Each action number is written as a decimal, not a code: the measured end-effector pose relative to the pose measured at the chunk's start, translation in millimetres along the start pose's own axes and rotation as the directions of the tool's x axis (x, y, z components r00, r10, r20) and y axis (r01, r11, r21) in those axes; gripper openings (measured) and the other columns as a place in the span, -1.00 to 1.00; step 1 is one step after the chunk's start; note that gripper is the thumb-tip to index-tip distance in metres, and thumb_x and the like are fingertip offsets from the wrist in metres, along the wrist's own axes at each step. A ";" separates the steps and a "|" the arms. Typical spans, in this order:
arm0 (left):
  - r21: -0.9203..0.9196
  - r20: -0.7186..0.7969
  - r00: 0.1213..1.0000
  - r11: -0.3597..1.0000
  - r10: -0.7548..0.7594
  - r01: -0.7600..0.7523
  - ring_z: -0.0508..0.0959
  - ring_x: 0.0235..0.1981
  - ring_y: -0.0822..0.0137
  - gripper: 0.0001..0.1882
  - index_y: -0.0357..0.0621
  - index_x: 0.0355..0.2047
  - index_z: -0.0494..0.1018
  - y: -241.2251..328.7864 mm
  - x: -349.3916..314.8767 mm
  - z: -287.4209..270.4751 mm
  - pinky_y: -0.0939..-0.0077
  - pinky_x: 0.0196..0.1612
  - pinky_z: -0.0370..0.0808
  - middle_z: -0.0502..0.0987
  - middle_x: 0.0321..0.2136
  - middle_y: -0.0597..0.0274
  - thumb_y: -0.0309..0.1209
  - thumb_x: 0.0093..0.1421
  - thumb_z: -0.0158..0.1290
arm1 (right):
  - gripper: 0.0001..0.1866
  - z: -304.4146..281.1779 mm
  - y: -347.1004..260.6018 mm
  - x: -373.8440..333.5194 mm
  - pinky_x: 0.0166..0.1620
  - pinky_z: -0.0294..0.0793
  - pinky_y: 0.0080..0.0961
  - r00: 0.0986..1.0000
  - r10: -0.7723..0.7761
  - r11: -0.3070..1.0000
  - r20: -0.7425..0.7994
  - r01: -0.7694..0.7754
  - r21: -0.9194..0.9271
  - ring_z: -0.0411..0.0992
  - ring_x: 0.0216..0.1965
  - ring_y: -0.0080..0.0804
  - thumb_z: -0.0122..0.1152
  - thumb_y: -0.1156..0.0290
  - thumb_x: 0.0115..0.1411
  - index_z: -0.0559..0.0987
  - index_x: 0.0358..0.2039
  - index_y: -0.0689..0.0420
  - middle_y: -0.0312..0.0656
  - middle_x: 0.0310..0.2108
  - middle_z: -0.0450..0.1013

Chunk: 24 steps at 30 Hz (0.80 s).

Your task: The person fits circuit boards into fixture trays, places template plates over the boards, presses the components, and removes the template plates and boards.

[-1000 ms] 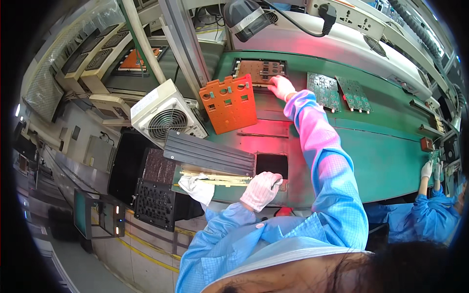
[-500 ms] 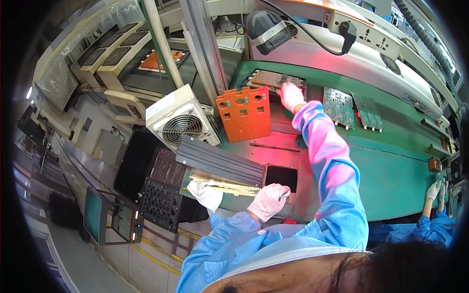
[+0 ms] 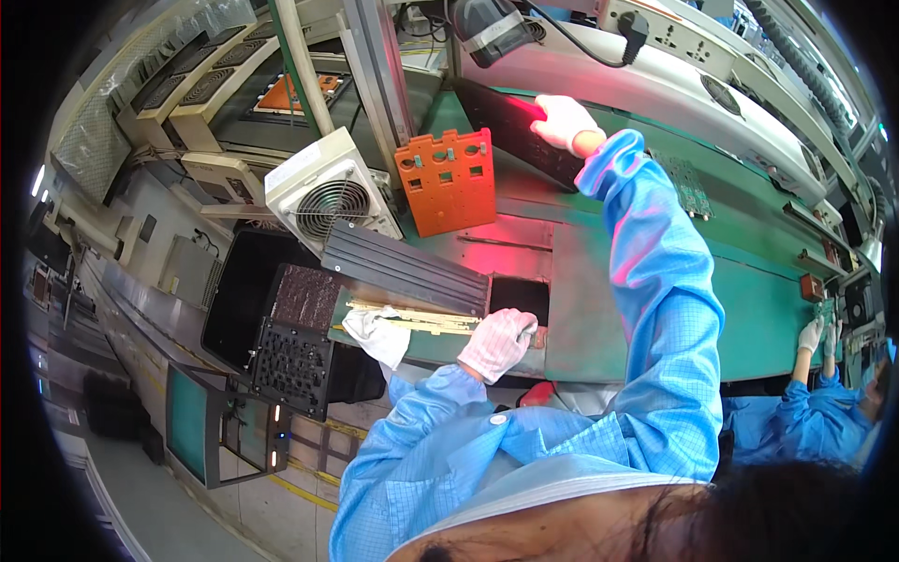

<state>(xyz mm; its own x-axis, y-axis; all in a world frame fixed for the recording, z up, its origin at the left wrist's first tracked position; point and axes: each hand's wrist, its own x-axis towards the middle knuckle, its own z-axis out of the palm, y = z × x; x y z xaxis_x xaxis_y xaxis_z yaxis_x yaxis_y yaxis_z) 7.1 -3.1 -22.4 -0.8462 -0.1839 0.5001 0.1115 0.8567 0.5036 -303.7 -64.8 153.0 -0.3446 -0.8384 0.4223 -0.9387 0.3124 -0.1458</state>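
My right hand (image 3: 567, 122), in a white glove, is closed on the upper edge of a flat black panel (image 3: 513, 131), tilted up over the green bench top. Its fingertips are partly hidden. My left hand (image 3: 499, 345), gloved too, rests with curled fingers at the near side of a dark square opening (image 3: 520, 301); whatever its fingers may hold does not show. Just left of it lie thin yellowish strips (image 3: 417, 318) and a white cloth (image 3: 376, 335). An orange plate with cut-outs (image 3: 446, 183) stands upright left of the panel.
A green circuit board (image 3: 686, 185) lies beyond my right forearm. A white fan box (image 3: 332, 192) and a ribbed grey bar (image 3: 405, 269) stand left of the opening. A dark scanner-like device (image 3: 487, 30) hangs above. A co-worker's gloved hands (image 3: 817, 335) are at far right.
My right hand has moved up and away, and the black panel now stands tilted where a flat tray-like piece lay. The view has shifted slightly. My left hand stays by the opening.
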 end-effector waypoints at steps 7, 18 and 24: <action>-0.015 0.004 0.999 0.999 -0.037 0.037 0.47 -0.47 0.09 -0.93 -0.10 -0.44 0.43 -0.5 -0.4 1.2 0.27 -0.38 0.43 0.42 -0.57 0.12 -0.44 0.04 0.06 | -0.63 -76.8 20.6 -34.2 -0.24 0.38 -0.34 0.985 0.047 0.994 0.164 -0.062 0.091 0.42 -0.37 -0.14 0.24 0.18 -0.08 0.51 -0.36 0.21 0.01 -0.46 0.44; 0.029 -0.001 1.000 1.000 0.011 -0.011 0.48 -0.47 0.08 -0.89 -0.11 -0.39 0.43 3.5 1.9 2.8 0.27 -0.40 0.43 0.45 -0.56 0.09 -0.46 0.03 0.08 | -0.55 -123.0 89.0 -130.6 -0.23 0.33 -0.43 0.962 0.088 0.976 0.257 -0.135 0.170 0.36 -0.39 -0.32 0.22 0.06 0.02 0.49 -0.31 0.24 -0.09 -0.43 0.44; 0.048 -0.015 0.999 0.998 0.029 -0.028 0.49 -0.47 0.09 -0.86 -0.13 -0.36 0.46 23.1 12.2 -2.3 0.29 -0.40 0.43 0.47 -0.54 0.09 -0.49 0.01 0.10 | -0.56 -117.4 98.9 -153.4 -0.26 0.35 -0.41 0.972 0.051 0.981 0.227 -0.091 0.173 0.36 -0.41 -0.26 0.19 0.08 0.05 0.48 -0.30 0.25 -0.06 -0.46 0.42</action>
<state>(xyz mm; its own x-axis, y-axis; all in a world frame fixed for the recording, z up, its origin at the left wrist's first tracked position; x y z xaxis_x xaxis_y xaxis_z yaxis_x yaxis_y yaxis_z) 0.5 13.3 -3.1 -0.8346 -0.1660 0.5252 0.1103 0.8838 0.4546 -342.5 147.2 178.9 -0.3848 -0.9011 0.1998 -0.8907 0.3057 -0.3365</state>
